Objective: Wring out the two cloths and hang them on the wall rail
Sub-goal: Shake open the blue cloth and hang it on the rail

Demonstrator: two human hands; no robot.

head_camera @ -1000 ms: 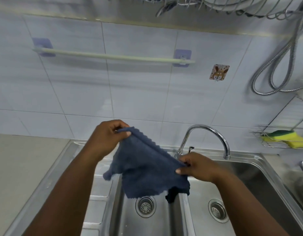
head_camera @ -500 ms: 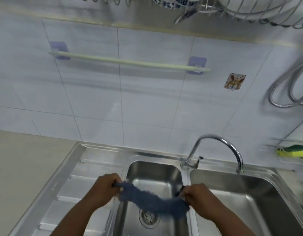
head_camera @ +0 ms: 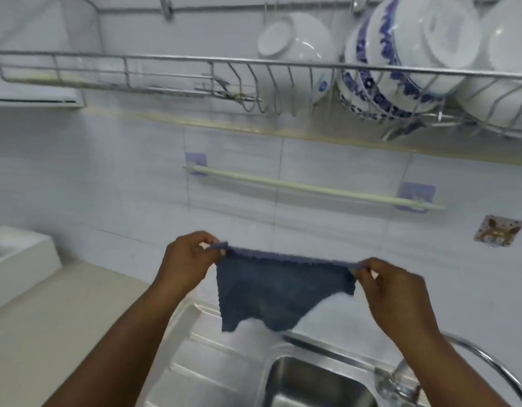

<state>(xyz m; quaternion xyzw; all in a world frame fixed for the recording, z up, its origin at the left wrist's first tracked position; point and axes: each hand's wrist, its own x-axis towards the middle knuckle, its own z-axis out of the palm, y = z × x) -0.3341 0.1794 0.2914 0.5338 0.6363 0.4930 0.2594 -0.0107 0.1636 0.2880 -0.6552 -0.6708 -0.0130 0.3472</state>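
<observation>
Both hands, left [head_camera: 189, 261] and right [head_camera: 393, 289], pinch the dark blue square cloth [head_camera: 279, 292] by its top corners, each grip closed, its top edge stretched sideways below the pale green wall rail [head_camera: 309, 188].

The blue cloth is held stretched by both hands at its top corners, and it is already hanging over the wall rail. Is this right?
Not quite. The head view shows both the left hand and the right hand pinching the top corners of the blue cloth, stretched between them, but it is not on the wall rail yet. The cloth is held in the air below the rail, which is bare.
</observation>
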